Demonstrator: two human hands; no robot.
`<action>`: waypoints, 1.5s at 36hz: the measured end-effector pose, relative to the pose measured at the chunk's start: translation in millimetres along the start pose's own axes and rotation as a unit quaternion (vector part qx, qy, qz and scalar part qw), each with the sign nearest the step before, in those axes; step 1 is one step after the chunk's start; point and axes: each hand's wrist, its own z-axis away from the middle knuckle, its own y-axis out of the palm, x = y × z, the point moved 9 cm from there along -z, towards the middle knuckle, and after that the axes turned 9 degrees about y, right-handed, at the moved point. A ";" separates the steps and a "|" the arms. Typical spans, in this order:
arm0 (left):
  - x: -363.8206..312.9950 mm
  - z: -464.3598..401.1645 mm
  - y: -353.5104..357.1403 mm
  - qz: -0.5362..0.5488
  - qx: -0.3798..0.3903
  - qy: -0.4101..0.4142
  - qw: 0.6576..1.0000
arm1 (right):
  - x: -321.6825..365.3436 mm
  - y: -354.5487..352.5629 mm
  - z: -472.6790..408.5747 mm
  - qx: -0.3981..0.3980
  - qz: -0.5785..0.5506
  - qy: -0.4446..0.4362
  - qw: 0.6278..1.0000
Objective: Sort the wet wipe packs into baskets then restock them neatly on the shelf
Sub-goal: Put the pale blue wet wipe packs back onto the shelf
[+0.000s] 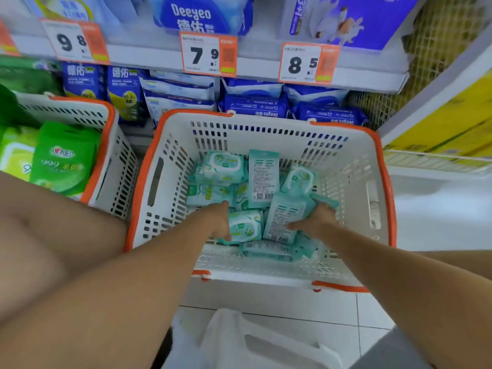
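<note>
A white basket with an orange rim (266, 121) stands on the floor in front of the shelf and holds several small teal wet wipe packs (263, 179). Both my hands reach down into it. My left hand (218, 217) grips a teal pack with a flip lid (246, 227) at its left side. My right hand (314, 219) closes on another teal pack lying label-side up (285, 217). The fingertips of both hands are partly hidden among the packs.
A second white and orange basket (106, 134) at the left holds green wipe packs (66, 158). The shelf behind carries blue wipe packs (255, 105) under price tags (207, 54). A white plastic bag (239, 342) lies on the tiled floor near me.
</note>
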 end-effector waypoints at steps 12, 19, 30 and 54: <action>3.2 -24.0 14.1 0.041 -0.029 0.002 0.999 | 52.2 -3.3 32.3 -0.175 0.201 -0.199 0.943; -13.1 -21.9 10.6 0.060 -0.046 0.036 0.996 | 52.6 -24.8 27.6 -0.147 0.108 -0.153 0.971; -3.6 -7.2 -7.8 0.255 -0.124 -0.005 0.959 | 5.4 -38.5 8.3 -0.006 -0.076 -0.058 0.995; -14.6 35.7 -81.0 0.854 -0.202 0.065 0.475 | 19.4 -104.4 36.1 -0.161 -0.197 -0.052 0.966</action>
